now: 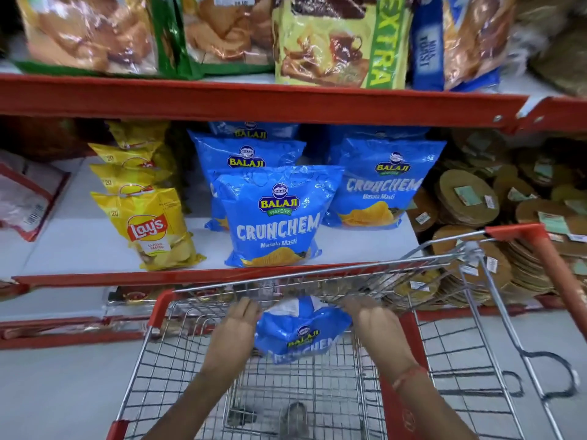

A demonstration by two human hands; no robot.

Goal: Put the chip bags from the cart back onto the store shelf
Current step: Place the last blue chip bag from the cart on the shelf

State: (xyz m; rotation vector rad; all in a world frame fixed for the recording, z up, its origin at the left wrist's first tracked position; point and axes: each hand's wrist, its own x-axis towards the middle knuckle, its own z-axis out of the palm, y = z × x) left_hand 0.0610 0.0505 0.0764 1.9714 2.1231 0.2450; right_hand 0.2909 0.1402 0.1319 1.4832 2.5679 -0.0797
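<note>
**Blue bag held between two hands inside the cart**

Blue and crinkled, a Balaji chip bag (301, 331) sits between both hands in the front end of the wire cart (495, 312) — the left hand (236, 325) presses flat against its left edge with fingers straight and close together, the right hand (371, 322) curls over its upper right corner. The bag is tilted, its top leaning away from the wrists toward the cart's front rim. A red thread band (409, 374) circles the right wrist.

Beyond the fingertips, past the cart's front rail, runs the red-edged middle shelf (127, 277). Straight ahead of the hands stands an upright blue bag (276, 217) of the same kind at the shelf's front edge, with more of them behind it — and another column (384, 182) ahead of the right hand. Ahead and to the outside of the left hand, a row of yellow Lay's bags (155, 227) leans one behind another. Off past the right hand lie stacks of round brown discs in clear wrap (467, 198). Above all these, the upper shelf (254, 100) carries large packs of toast and biscuits (336, 42).
</note>
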